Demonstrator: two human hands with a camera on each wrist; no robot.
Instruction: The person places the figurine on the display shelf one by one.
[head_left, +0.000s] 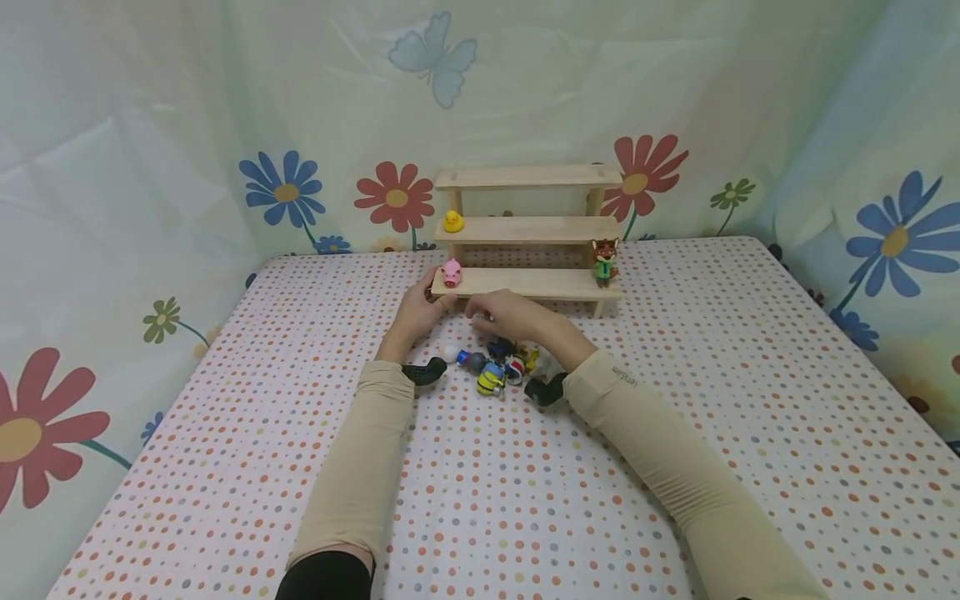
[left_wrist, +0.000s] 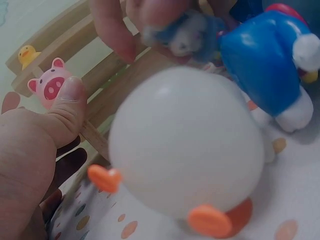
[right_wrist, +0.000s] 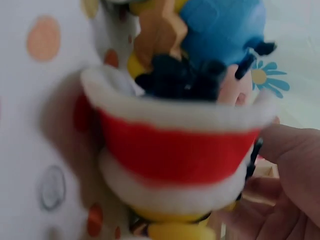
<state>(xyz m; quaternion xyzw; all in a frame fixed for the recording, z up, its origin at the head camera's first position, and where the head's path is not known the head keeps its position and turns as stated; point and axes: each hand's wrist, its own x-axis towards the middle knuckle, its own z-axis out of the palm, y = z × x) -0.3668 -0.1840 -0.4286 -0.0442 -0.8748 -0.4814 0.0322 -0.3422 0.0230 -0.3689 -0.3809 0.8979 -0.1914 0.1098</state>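
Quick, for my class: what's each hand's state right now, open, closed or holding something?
Left hand: at the shelf's left end; whether it grips cannot be told.
Right hand: closed, apparently holding a small blue-and-white toy.

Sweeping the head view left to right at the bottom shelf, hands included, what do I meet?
Left hand, pig, right hand, fox.

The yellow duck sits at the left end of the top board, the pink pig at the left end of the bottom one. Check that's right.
Not quite: the head view shows the yellow duck at the left end of the middle board, not the top one. The pink pig is where you say.
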